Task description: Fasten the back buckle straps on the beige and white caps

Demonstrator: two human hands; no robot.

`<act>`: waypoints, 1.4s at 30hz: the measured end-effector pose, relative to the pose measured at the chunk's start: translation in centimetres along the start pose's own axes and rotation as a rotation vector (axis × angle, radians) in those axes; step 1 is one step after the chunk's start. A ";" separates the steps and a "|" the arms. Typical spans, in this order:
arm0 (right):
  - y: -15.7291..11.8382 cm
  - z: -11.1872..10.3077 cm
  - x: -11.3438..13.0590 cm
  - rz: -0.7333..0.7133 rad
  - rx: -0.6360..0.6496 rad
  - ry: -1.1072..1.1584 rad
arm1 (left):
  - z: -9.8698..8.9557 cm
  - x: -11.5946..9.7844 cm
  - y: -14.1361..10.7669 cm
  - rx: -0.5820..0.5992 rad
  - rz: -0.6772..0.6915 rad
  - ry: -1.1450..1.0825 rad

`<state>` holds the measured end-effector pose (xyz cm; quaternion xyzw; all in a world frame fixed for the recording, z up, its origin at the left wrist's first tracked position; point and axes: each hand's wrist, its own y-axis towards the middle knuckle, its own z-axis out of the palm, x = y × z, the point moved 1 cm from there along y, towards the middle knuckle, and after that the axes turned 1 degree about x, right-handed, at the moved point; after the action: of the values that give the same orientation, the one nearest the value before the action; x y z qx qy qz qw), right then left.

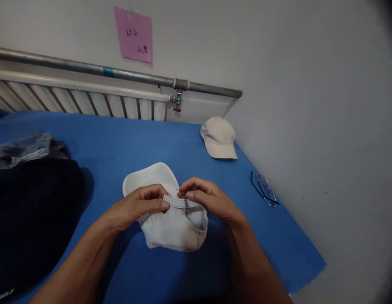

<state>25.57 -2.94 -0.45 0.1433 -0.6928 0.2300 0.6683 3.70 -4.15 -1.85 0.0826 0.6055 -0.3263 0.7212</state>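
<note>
A white baseball cap [170, 232] is between my two hands over the blue surface, its brim pointing up and to the left. Its back strap [175, 202] and the arched opening beside it face me. My left hand [137, 204] pinches the left end of the strap between thumb and fingers, close to a small dark buckle-like spot. At the strap's right part, my right hand [208, 196] has its thumb and fingertips closed together on the cap's edge. The exact grip of the right fingertips is partly hidden.
A beige cap [219, 135] sits at the back right, with eyeglasses [264, 189] near the right edge. Dark clothing [34, 219] and grey fabric [23, 150] lie at left. Behind the blue surface [120, 143] run a radiator [85, 95] and a metal pipe [141, 77].
</note>
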 end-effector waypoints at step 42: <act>0.2 1.2 -0.1 -0.012 0.311 -0.222 | -1.2 -0.9 -1.0 0.093 0.075 0.245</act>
<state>24.45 -3.42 -0.57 0.2737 -0.7174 0.3131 0.5589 2.05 -4.00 -1.07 0.1776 0.6697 -0.3143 0.6490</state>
